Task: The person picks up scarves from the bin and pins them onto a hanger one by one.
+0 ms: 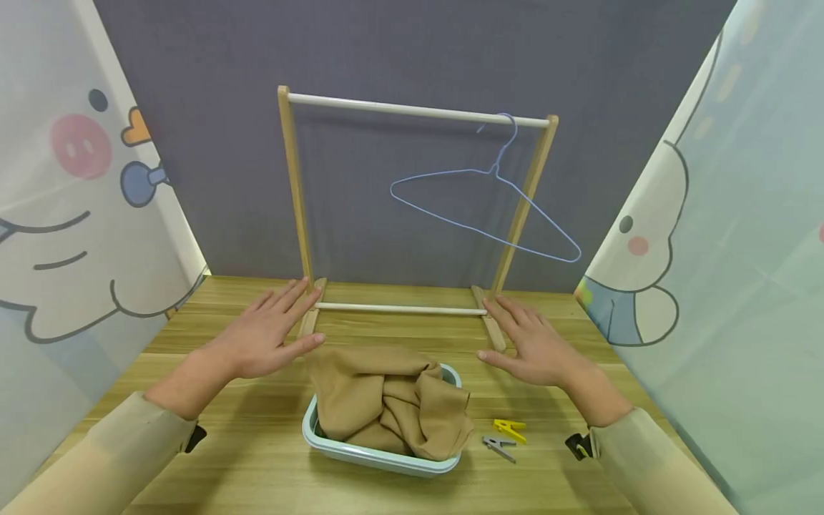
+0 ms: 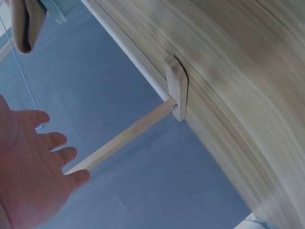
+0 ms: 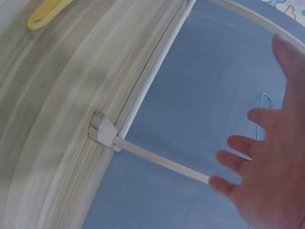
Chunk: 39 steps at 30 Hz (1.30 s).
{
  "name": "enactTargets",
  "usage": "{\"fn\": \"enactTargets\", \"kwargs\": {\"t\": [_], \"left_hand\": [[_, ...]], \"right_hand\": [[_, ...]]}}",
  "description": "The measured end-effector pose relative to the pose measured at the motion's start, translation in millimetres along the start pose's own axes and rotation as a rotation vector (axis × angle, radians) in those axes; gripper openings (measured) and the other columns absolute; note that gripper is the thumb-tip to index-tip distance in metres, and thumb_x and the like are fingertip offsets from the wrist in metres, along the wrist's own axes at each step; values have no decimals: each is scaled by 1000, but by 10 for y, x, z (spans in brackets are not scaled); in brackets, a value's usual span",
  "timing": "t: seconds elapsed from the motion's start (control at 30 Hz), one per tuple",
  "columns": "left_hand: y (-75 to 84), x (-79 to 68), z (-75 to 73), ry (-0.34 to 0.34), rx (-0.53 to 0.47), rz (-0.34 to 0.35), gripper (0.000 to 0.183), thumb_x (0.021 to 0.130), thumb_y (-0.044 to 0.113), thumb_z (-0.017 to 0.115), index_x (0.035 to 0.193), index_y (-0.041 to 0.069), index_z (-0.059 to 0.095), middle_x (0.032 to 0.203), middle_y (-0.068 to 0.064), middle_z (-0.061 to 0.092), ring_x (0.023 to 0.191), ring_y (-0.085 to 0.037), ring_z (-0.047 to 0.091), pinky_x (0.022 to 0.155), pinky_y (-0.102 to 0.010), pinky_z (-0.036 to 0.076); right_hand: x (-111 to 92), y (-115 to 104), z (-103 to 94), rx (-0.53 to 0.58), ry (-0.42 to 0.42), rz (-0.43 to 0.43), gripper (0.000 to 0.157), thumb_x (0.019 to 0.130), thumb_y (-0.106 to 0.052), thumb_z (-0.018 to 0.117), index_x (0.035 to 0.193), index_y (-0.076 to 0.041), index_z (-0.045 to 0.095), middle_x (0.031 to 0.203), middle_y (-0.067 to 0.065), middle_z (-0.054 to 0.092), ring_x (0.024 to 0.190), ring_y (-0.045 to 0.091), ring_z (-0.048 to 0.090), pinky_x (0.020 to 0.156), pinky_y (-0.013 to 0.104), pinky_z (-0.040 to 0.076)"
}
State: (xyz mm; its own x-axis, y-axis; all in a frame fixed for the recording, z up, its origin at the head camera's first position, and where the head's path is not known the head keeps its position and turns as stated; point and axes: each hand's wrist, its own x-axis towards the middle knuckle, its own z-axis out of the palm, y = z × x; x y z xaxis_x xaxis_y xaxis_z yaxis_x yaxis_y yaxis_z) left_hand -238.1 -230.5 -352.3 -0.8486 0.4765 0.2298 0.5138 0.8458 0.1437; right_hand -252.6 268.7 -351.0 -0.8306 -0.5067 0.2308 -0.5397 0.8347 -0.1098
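Note:
My left hand (image 1: 264,340), palm down with fingers extended, hovers over the left foot of a small wooden clothes rack (image 1: 296,186). On the other side my right hand (image 1: 534,343) is held the same way near the rack's right foot. Neither hand holds anything. Between and below them, a light blue plastic basket (image 1: 386,461) carries a crumpled brown cloth (image 1: 360,400) that spills over its rim. A blue wire hanger (image 1: 450,222) hangs by its hook toward the right end of the white top rail (image 1: 412,109).
A yellow clothespin (image 1: 511,429) and a grey clothespin (image 1: 498,448) lie right of the basket on the wood-grain table (image 1: 257,443). Behind the rack stands a dark grey panel (image 1: 399,43). Cartoon-printed curtains (image 1: 77,236) close in both sides.

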Motion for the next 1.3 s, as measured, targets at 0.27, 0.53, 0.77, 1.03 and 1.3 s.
{"fn": "enactTargets", "kwargs": {"t": [0.27, 0.53, 0.77, 1.03, 1.3], "left_hand": [[150, 75, 11, 6, -132, 52, 81, 112, 59, 55, 174, 12, 31, 180, -20, 29, 156, -48, 45, 120, -68, 44], [456, 277, 92, -103, -199, 188, 77, 110, 53, 63, 173, 20, 34, 171, -13, 45, 141, -36, 63, 112, -59, 55], [669, 394, 204, -195, -273, 273, 73, 109, 43, 70, 171, 18, 40, 167, -18, 51, 148, -39, 57, 118, -60, 50], [775, 447, 260, -226, -282, 389, 66, 108, 34, 74, 167, 21, 47, 155, -6, 60, 140, -27, 62, 117, -53, 53], [786, 483, 299, -232, -279, 450, 67, 101, 41, 82, 161, 27, 57, 157, -8, 58, 142, -27, 59, 116, -51, 53]], "right_hand": [[82, 58, -235, 35, 216, -21, 68, 106, -37, 74, 165, -13, 48, 143, 20, 64, 107, 35, 75, 83, 56, 63], [302, 297, -647, 45, 586, -197, 55, 94, -9, 83, 146, -3, 67, 125, 23, 68, 112, 44, 65, 89, 61, 55], [546, 546, -913, -25, 729, -202, 49, 98, -4, 79, 145, 1, 67, 130, 39, 56, 115, 57, 51, 99, 69, 39], [665, 691, -972, 85, 537, 54, 57, 112, -15, 64, 166, -16, 49, 135, 32, 55, 113, 48, 57, 95, 64, 47], [747, 789, -883, 170, 597, 86, 47, 115, -14, 56, 162, -18, 56, 102, 20, 63, 79, 16, 44, 75, 33, 36]]}}
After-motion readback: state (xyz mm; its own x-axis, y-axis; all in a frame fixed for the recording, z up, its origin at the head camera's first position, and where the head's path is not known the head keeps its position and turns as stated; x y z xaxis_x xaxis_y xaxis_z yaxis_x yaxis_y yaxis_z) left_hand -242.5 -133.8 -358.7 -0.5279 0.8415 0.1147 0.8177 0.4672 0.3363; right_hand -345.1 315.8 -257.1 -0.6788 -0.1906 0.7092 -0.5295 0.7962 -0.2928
